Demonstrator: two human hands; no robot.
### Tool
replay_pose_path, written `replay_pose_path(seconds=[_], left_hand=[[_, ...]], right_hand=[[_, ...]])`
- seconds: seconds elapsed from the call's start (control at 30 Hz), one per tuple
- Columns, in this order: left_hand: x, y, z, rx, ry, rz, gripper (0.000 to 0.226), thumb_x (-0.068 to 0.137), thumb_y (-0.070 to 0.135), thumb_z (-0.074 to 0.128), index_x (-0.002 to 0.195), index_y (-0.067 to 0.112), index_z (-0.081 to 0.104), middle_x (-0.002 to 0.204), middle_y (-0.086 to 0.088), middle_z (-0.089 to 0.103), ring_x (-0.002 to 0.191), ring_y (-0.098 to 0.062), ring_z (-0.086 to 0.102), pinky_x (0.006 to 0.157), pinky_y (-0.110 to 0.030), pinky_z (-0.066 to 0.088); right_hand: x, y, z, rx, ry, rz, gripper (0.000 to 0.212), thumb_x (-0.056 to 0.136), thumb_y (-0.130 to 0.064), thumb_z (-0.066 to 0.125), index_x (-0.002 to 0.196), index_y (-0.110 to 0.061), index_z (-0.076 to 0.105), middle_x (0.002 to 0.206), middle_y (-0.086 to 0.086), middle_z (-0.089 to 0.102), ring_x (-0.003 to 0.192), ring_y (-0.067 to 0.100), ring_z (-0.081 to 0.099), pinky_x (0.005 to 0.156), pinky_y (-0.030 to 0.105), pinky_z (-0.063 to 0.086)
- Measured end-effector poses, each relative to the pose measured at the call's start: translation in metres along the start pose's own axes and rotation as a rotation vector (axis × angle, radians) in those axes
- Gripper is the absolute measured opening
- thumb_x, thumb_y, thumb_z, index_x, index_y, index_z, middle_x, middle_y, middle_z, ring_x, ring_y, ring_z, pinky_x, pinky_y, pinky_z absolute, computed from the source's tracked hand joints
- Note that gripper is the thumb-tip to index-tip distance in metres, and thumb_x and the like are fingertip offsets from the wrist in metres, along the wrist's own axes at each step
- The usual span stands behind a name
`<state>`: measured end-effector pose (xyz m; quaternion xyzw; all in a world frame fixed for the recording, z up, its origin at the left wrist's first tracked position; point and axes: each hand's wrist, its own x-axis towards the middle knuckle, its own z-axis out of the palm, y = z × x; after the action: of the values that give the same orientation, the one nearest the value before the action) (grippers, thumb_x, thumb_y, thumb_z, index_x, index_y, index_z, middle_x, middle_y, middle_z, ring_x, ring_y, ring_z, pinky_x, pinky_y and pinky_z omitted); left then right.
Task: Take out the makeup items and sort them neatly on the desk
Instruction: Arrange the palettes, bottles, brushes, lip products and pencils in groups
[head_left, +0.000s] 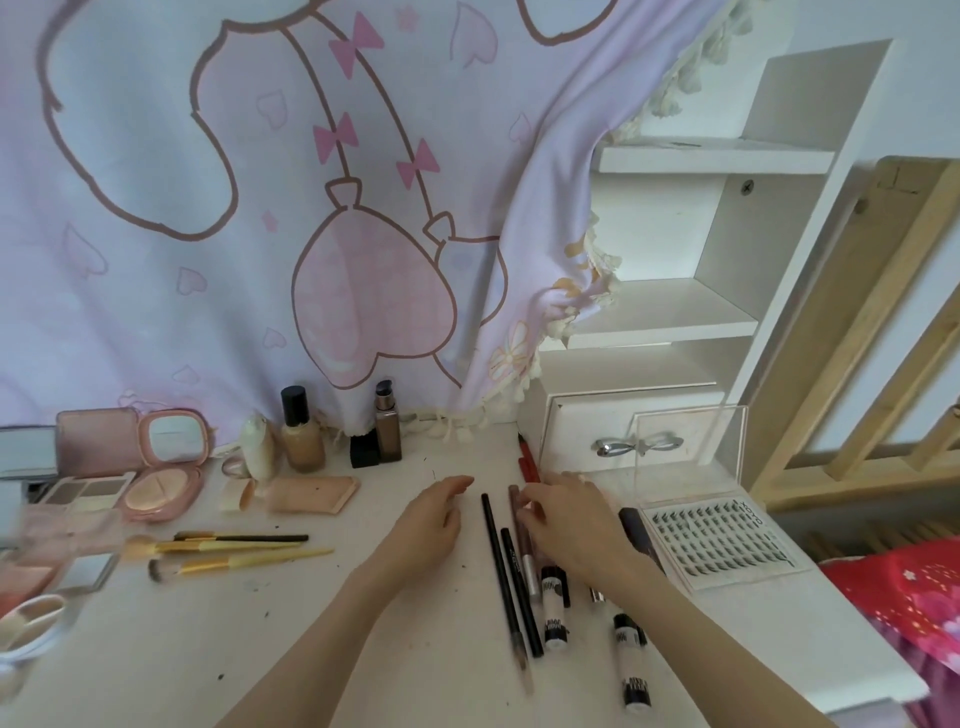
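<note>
Left hand (434, 512) flat over table (363, 639) centre, fingers relaxed, loosely spread, holding nothing. Right hand (563, 519) just beside it, fingers pinching upper end of brown pencil (521, 535). Two black pencils (506, 577) lie parallel between hands, running toward front edge. White tubes (555, 605) near front right. Lash tray (719, 540) open at right edge. Brushes (234, 553) left of centre. Compacts (161, 467) at back left. Foundation bottles (304, 431) along back edge.
</note>
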<state>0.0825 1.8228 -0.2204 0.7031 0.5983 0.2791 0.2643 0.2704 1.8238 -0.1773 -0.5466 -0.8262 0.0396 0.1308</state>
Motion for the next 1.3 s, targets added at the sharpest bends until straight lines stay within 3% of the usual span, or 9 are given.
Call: replay_pose_path(seconds=[0.2,0.43,0.57,0.67,0.8,0.87,0.97,1.17,1.3], left_hand=[[-0.044,-0.018,0.007,0.420,0.125,0.117,0.042,0.101,0.027,0.026,0.143,0.027,0.033,0.152,0.012,0.025,0.141,-0.004,0.014,0.111,-0.017,-0.003],[-0.058,-0.018,0.008,0.470,0.143,0.108,0.043,0.102,0.029,0.023,0.144,0.030,0.029,0.153,0.015,0.021,0.141,-0.003,0.010,0.113,-0.020,-0.003],[-0.061,-0.022,0.007,0.390,0.150,0.119,0.039,0.101,0.030,0.028,0.137,0.030,0.041,0.149,0.014,0.031,0.140,-0.002,0.017,0.111,-0.017,-0.002],[-0.061,-0.020,0.004,0.277,0.194,0.103,0.034,0.100,0.031,0.034,0.127,0.029,0.053,0.140,0.015,0.044,0.134,-0.002,0.029,0.107,-0.013,0.004],[-0.068,-0.012,-0.006,-0.123,0.194,0.047,0.022,0.098,0.032,0.039,0.107,0.035,0.059,0.099,0.025,0.064,0.103,0.003,0.055,0.092,-0.013,0.037],[-0.071,-0.008,-0.010,-0.300,0.194,0.037,0.019,0.097,0.032,0.041,0.101,0.038,0.058,0.085,0.022,0.067,0.088,0.006,0.060,0.077,-0.007,0.041],[-0.071,-0.005,-0.010,-0.235,0.224,0.051,0.016,0.095,0.024,0.048,0.095,0.036,0.058,0.073,0.015,0.063,0.070,0.004,0.057,0.064,-0.009,0.039],[-0.071,-0.005,-0.005,0.089,0.250,0.166,0.021,0.097,0.017,0.042,0.113,0.017,0.056,0.090,0.011,0.050,0.082,-0.009,0.050,0.071,-0.018,0.036],[-0.072,-0.002,-0.005,0.095,0.225,0.144,0.015,0.098,0.029,0.041,0.098,0.023,0.054,0.076,0.013,0.050,0.070,-0.009,0.050,0.059,-0.016,0.033]], right_hand=[[-0.016,-0.032,0.014,-0.132,-0.152,0.042,0.035,0.090,-0.045,0.049,0.101,-0.015,0.063,0.112,0.003,0.058,0.114,0.022,0.046,0.104,0.041,0.026],[-0.010,-0.048,0.020,-0.221,-0.224,0.126,0.029,0.091,-0.033,0.047,0.102,-0.009,0.060,0.116,0.012,0.059,0.122,0.030,0.041,0.095,0.038,0.034],[-0.003,-0.053,0.005,0.069,-0.253,0.278,0.024,0.084,-0.032,0.054,0.092,-0.010,0.057,0.087,0.004,0.060,0.090,0.022,0.057,0.065,0.028,0.041],[0.001,-0.050,-0.012,0.419,-0.180,0.355,0.023,0.081,-0.028,0.056,0.066,-0.012,0.047,0.060,0.002,0.047,0.057,0.016,0.046,0.053,0.025,0.036],[-0.002,-0.051,-0.022,0.872,-0.015,0.429,0.022,0.084,-0.018,0.055,0.064,-0.009,0.052,0.045,-0.004,0.054,0.033,0.007,0.043,0.038,0.016,0.035],[-0.004,-0.054,-0.022,1.033,0.059,0.449,0.011,0.085,-0.012,0.055,0.075,-0.009,0.052,0.045,-0.004,0.059,0.034,0.008,0.050,0.036,0.015,0.036],[-0.008,-0.057,-0.018,1.249,0.078,0.449,0.005,0.088,-0.006,0.051,0.084,-0.008,0.048,0.051,0.003,0.064,0.039,0.013,0.057,0.034,0.016,0.035],[-0.018,-0.062,-0.006,1.362,0.009,0.371,0.016,0.091,-0.008,0.054,0.075,-0.006,0.056,0.058,0.011,0.061,0.042,0.015,0.053,0.038,0.021,0.035],[-0.022,-0.063,-0.002,1.309,0.038,0.360,0.030,0.095,-0.024,0.051,0.074,-0.004,0.061,0.053,0.005,0.059,0.040,0.009,0.051,0.039,0.016,0.038]])
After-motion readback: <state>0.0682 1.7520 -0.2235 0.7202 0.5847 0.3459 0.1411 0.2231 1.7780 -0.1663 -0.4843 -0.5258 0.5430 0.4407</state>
